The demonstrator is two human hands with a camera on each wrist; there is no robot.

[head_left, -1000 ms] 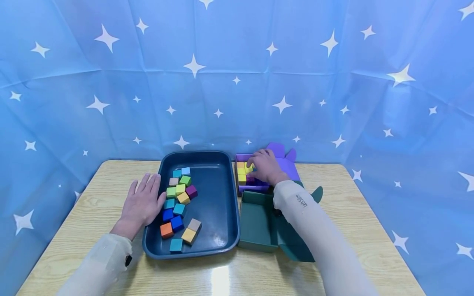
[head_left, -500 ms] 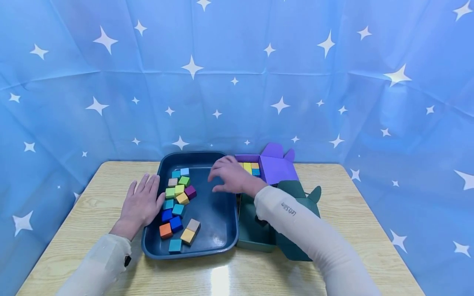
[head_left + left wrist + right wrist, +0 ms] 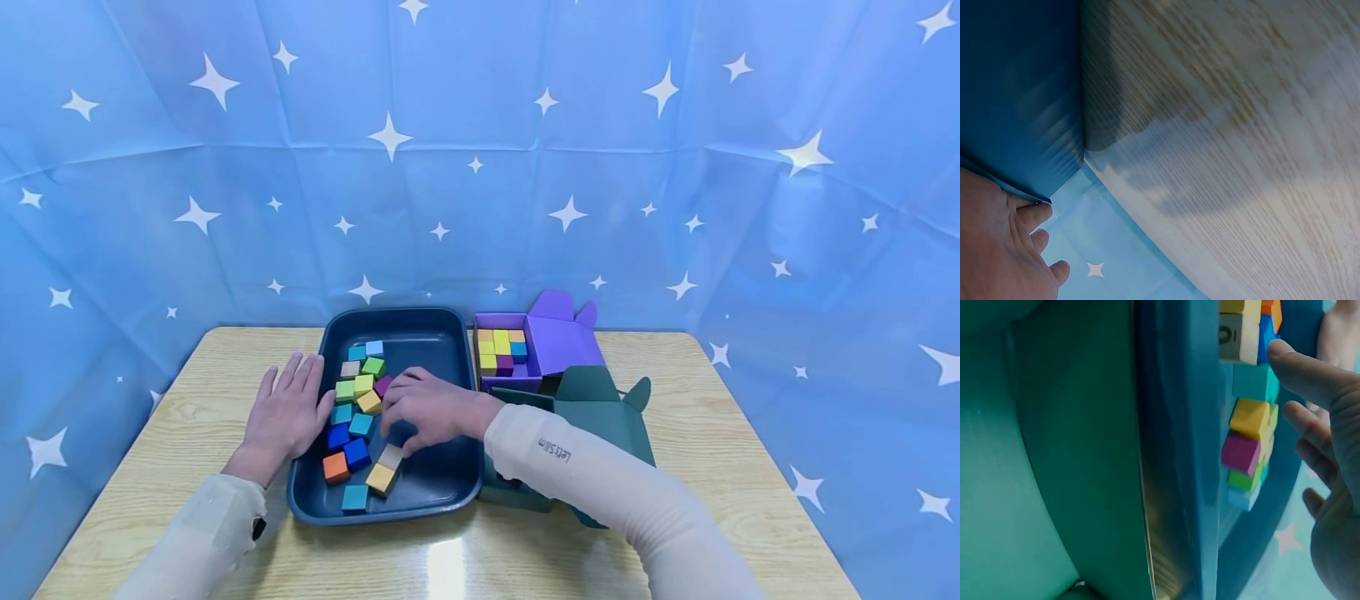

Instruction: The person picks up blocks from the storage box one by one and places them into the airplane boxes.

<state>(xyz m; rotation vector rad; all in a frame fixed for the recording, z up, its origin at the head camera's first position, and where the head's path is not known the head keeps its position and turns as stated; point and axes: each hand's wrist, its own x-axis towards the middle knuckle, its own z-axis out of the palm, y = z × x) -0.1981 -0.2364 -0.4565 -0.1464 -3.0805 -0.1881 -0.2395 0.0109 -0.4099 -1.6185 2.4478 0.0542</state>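
In the head view my left hand point(image 3: 288, 412) lies flat along the left rim of a dark blue tray point(image 3: 435, 333), fingers straight. Over the tray's middle, my right hand point(image 3: 431, 408) reaches down with loosely bent fingers and nothing between them. Close by its thumb is a pale grey cube point(image 3: 391, 456), marked on one face in the right wrist view, and beside that a tan cube point(image 3: 381, 478). A purple cube point(image 3: 382, 385) is partly hidden behind the right fingers. Several other cubes, including an orange cube point(image 3: 336, 468) and a blue cube point(image 3: 357, 454), lie along the tray's left half.
Right of the tray stands an open purple box point(image 3: 512, 383) holding several cubes, its lid point(image 3: 562, 343) folded out to the right. Nearer is an open green box point(image 3: 611, 417), partly covered by the right sleeve. A starry blue cloth point(image 3: 480, 208) hangs behind the wooden table point(image 3: 645, 354).
My right hand has come out of the purple box, crossed left over the tray, and lowered toward the pale grey cube. The left hand has stayed on the rim.
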